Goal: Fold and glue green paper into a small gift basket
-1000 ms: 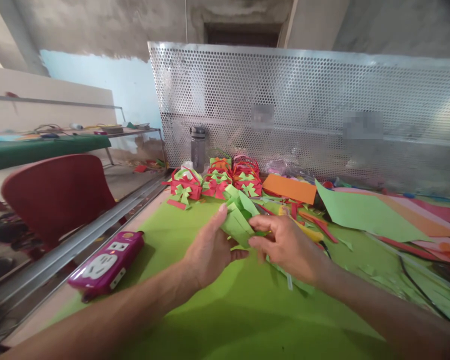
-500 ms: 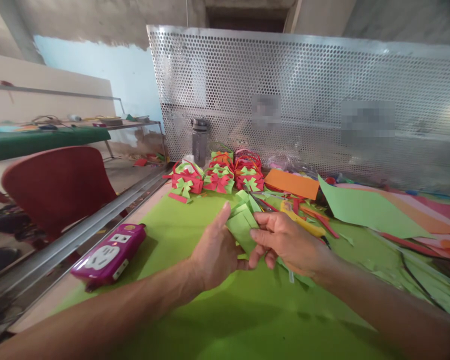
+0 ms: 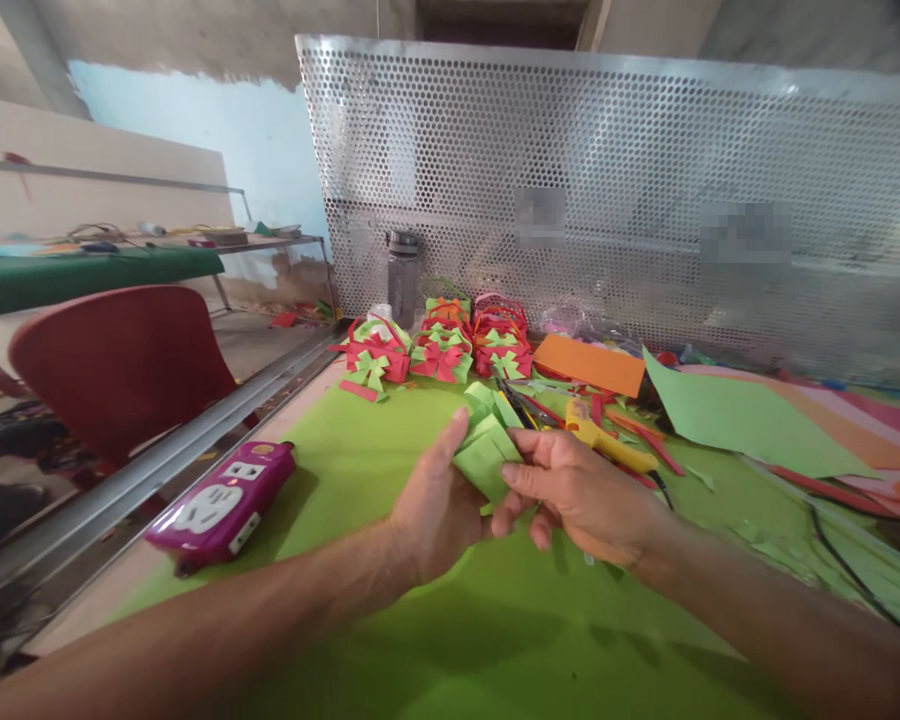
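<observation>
Between my hands, above the green table cover (image 3: 390,455), is a folded piece of light green paper (image 3: 487,460) with flaps sticking up at its far end. My left hand (image 3: 439,505) cradles it from the left, thumb along its edge and the other fingers mostly hidden beneath. From the right, my right hand (image 3: 570,490) pinches its near right edge between thumb and fingers. Just beyond the hands lie a yellow glue gun (image 3: 607,440) and scissors (image 3: 521,405). Behind them stand several small red and green paper baskets (image 3: 441,355) with bows.
A purple power strip (image 3: 225,505) sits at the left table edge. Orange card (image 3: 589,365), a large light green sheet (image 3: 742,420) and paper scraps cover the right side. A grey bottle (image 3: 402,280) stands before the perforated metal panel (image 3: 607,160). A red chair (image 3: 124,370) is at left.
Both hands keep hold of the green paper in nearly the same place. The right fingers have shifted slightly at its edge, and the camera view has moved a little.
</observation>
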Tool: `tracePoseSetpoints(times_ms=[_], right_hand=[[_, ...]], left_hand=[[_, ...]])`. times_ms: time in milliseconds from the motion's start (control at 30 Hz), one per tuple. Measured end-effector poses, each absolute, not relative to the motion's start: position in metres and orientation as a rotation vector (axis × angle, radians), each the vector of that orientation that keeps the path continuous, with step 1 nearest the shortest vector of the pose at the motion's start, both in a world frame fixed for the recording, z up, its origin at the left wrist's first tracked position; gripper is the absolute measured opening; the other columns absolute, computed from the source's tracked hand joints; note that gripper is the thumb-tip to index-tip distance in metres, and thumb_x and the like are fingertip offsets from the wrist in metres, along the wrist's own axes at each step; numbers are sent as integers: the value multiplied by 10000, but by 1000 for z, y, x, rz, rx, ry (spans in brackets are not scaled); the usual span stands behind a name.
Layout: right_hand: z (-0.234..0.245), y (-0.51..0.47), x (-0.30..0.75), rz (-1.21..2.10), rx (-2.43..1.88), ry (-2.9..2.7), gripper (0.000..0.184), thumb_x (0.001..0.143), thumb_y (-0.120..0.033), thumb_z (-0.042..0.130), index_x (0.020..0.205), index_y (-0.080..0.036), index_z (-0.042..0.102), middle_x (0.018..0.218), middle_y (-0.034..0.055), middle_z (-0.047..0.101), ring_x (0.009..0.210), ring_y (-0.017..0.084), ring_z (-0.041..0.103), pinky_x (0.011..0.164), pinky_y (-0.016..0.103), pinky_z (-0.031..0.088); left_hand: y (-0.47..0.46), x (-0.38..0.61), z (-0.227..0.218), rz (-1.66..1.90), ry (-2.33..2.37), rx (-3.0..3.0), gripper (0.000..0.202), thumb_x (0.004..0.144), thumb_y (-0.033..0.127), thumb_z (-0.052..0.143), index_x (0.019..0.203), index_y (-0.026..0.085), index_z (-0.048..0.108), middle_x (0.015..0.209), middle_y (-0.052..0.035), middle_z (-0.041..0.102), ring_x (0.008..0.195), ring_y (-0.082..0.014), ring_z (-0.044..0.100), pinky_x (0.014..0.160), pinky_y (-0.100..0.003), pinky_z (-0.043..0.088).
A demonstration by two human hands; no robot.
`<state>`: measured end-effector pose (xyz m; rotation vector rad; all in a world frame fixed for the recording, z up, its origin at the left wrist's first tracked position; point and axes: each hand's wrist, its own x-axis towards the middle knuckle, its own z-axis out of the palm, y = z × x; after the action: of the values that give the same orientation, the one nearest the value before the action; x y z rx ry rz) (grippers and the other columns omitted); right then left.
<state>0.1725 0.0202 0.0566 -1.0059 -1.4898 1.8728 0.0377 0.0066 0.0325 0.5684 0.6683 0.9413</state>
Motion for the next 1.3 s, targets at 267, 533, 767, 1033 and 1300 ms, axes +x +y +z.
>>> tracePoseSetpoints(times_ms=[267, 533, 767, 1033, 1300], right_hand=[[55, 21, 171, 1873, -1020, -1530, 184, 802, -178, 508, 960, -172, 603, 894, 54, 664, 520, 84, 637, 305, 116, 358], [59, 22, 172, 1784, -987, -1545, 186, 799, -179, 519, 967, -144, 591, 856, 63, 665, 511, 91, 637, 323, 122, 385], [67, 26, 177, 1760, -1047, -1725, 200, 836, -142, 462, 1002, -162, 572, 902, 51, 637, 538, 95, 649, 325, 129, 387], [64, 27, 176, 1692, -1150, -1854, 213, 864, -132, 408, 999, -153, 572, 652, -21, 568, 529, 107, 644, 342, 139, 388], [74, 26, 182, 1388, -1160, -2101, 254, 859, -132, 385, 1044, -164, 556, 862, 33, 627, 584, 105, 650, 366, 146, 409]], left_hand=[[8, 40, 29, 979, 702, 523, 545, 738, 679, 417, 887, 185, 590, 685, -16, 572, 492, -126, 468, 525, -281, 340], [10, 30, 32, 840, 648, 654, 601, 740, 709, 371, 912, 182, 605, 573, -4, 541, 491, -130, 447, 605, -325, 371], [12, 28, 43, 930, 579, 638, 576, 802, 637, 326, 977, 169, 612, 836, -70, 628, 691, -218, 565, 561, -324, 405], [11, 29, 43, 920, 581, 626, 623, 797, 645, 303, 1021, 150, 607, 855, -108, 647, 680, -251, 580, 573, -375, 421], [14, 24, 47, 1067, 588, 589, 526, 786, 611, 387, 996, 191, 623, 971, -94, 645, 879, -267, 550, 744, -425, 397]])
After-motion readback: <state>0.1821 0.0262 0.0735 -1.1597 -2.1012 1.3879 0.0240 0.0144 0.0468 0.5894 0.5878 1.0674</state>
